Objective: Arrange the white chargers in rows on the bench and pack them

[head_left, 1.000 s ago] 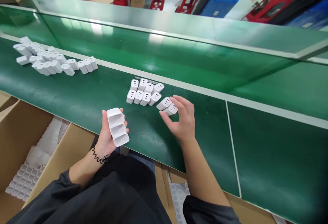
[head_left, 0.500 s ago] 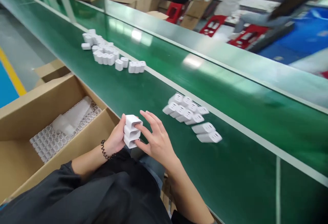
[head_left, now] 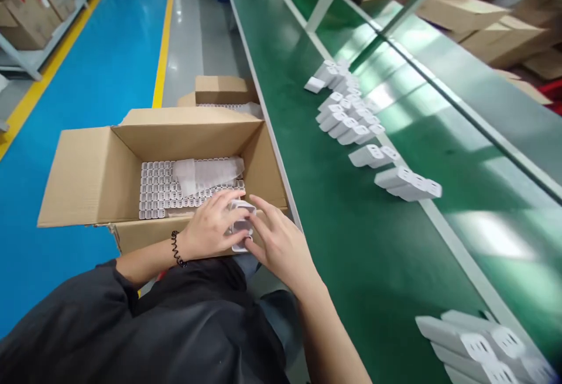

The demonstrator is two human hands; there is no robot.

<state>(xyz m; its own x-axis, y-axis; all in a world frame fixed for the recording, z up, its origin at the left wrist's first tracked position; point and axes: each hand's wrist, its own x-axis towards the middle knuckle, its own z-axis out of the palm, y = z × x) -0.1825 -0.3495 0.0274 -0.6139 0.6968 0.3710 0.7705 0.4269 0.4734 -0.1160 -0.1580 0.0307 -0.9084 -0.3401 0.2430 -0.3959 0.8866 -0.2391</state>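
Observation:
My left hand point(head_left: 211, 227) is closed over a small stack of white charger plugs point(head_left: 242, 226), held at the near right corner of an open cardboard box point(head_left: 105, 167). My right hand point(head_left: 281, 247) presses its fingers against the same stack from the right. Inside the box lies a tray of several white plugs point(head_left: 162, 188) with a clear plastic sheet point(head_left: 206, 172) on top. A black coil band sits on my left wrist.
A green conveyor belt point(head_left: 351, 220) runs along the right with several white plugs in groups far up point(head_left: 346, 109), mid-belt point(head_left: 408, 184) and at the near right point(head_left: 478, 346). A second box point(head_left: 219, 90) stands behind the first. Blue floor with a yellow line lies left.
My view has swung left from the belt to the box. Both hands carried the stack of plugs off the belt edge to the box's near corner; the right hand left the two plugs on the belt.

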